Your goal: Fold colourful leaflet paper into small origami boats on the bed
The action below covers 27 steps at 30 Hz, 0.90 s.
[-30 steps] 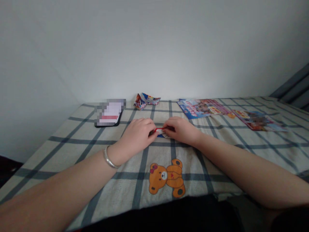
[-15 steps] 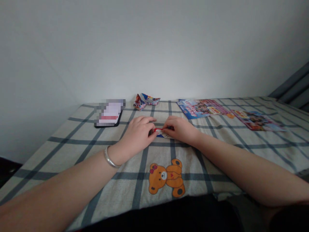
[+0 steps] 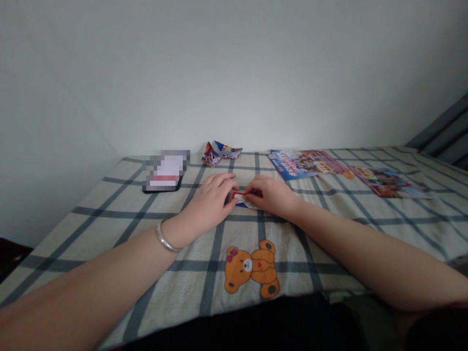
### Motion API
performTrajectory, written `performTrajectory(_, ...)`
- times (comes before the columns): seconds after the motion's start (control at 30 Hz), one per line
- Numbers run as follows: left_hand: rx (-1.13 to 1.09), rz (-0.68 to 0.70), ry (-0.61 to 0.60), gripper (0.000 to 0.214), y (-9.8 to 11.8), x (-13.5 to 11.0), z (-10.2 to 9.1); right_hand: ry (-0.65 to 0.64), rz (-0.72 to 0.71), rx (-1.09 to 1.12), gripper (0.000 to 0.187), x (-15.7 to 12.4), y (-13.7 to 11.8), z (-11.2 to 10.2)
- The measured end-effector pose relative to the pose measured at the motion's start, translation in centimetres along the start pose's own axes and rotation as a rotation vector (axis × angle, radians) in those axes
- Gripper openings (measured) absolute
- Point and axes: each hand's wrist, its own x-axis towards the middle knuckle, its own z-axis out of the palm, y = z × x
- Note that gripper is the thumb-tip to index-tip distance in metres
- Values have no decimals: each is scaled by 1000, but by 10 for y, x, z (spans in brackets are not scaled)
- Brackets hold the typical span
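Observation:
A small folded piece of coloured paper [image 3: 241,199], red, white and blue, lies on the checked cloth [image 3: 109,214] between my two hands. My left hand [image 3: 208,202], with a silver bangle at the wrist, presses on the paper's left end with its fingers bent down. My right hand [image 3: 272,195] pinches the paper's right side with closed fingers. Most of the paper is hidden under the fingers.
A finished folded paper shape [image 3: 219,152] sits near the wall. A dark phone [image 3: 164,173] lies at the back left. Two printed leaflets [image 3: 305,163] [image 3: 387,182] lie at the back right. An orange bear print [image 3: 252,267] marks the cloth near me.
My left hand's fingers have lifted and shifted slightly away from me over the paper. My right hand has stayed in place.

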Motion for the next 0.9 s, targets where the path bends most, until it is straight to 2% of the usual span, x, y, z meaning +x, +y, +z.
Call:
performTrajectory(0.17,40,61,42,22,4,-1,-3,15,-6,15,14,0,3,2)
performTrajectory(0.27,87,144,7,16,7,1,-9,34,3,24,13,1,6,3)
performTrajectory(0.43,81,260,-96,19,9,4,-15,33,-16,15,13,1,9,3)
performTrajectory(0.57,40,238,-153,20,9,4,-15,39,-26,-22,13,-2,7,-1)
performTrajectory(0.73,27,221,-162,19,9,3,-14,56,7,-54,12,-4,7,-4)
performTrajectory(0.9,25,205,-176,19,9,4,-14,14,21,-17,11,-1,10,-2)
